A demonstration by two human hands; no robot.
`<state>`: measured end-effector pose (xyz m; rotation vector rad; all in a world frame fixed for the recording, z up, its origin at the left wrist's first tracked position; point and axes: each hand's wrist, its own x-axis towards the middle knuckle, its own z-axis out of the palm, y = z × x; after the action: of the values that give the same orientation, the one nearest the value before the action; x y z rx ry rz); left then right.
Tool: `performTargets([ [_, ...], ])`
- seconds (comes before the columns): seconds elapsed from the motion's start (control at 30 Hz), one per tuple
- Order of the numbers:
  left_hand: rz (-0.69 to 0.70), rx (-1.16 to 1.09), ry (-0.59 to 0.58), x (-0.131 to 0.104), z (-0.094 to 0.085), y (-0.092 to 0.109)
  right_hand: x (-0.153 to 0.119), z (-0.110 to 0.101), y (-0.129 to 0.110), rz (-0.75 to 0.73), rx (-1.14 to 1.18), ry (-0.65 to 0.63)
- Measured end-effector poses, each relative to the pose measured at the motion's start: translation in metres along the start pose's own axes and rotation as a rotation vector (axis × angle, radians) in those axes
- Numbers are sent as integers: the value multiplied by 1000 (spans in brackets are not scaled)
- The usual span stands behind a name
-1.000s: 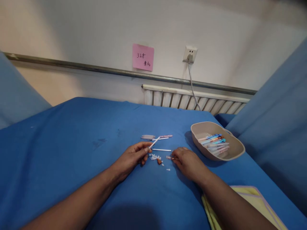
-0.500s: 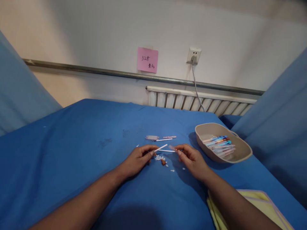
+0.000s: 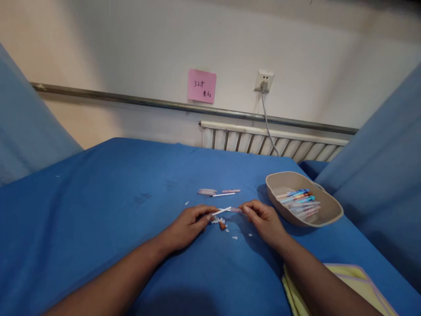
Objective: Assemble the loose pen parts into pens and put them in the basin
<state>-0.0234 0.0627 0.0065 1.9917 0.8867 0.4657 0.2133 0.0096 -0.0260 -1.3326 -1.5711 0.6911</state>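
Note:
Between thumb and fingers, my left hand (image 3: 190, 223) pinches a thin white pen refill (image 3: 222, 211) pointing right. My right hand (image 3: 263, 218) grips a clear pinkish pen barrel (image 3: 236, 210). The refill's tip meets the barrel's left end; whether it is inside I cannot tell. Another white stick lies behind them, mostly hidden. Just below is a small heap of white plastic tips (image 3: 217, 220) with a brown piece (image 3: 222, 225) beside it. Farther back lie pale pen barrels (image 3: 207, 192), a pink patterned barrel (image 3: 231, 191) and a white refill (image 3: 224, 194).
A beige basket (image 3: 332, 213) with several pens stands at the right on the blue cloth (image 3: 98, 210). A folded yellow cloth (image 3: 348, 278) lies under my right forearm. Behind are a radiator (image 3: 243, 138), a metal rail (image 3: 148, 101) and a plugged-in cable (image 3: 267, 118).
My right hand's barrel has swung level and moved left to the refill. The refill in my left hand has tilted flatter, and the two ends now meet.

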Motion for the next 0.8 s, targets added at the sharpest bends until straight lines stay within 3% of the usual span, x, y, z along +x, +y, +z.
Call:
performTargets([
  [0.23,39,67,-11,-1,-2,5,-1,-2,-5,-72,-124,39],
  [0.43,164,55,-66,-4,4,10,-6,3,-11,-174,-207,-115],
  [0.8,59,-32,-65,-7,13,8,-15,5,-25,-231,-292,-273],
])
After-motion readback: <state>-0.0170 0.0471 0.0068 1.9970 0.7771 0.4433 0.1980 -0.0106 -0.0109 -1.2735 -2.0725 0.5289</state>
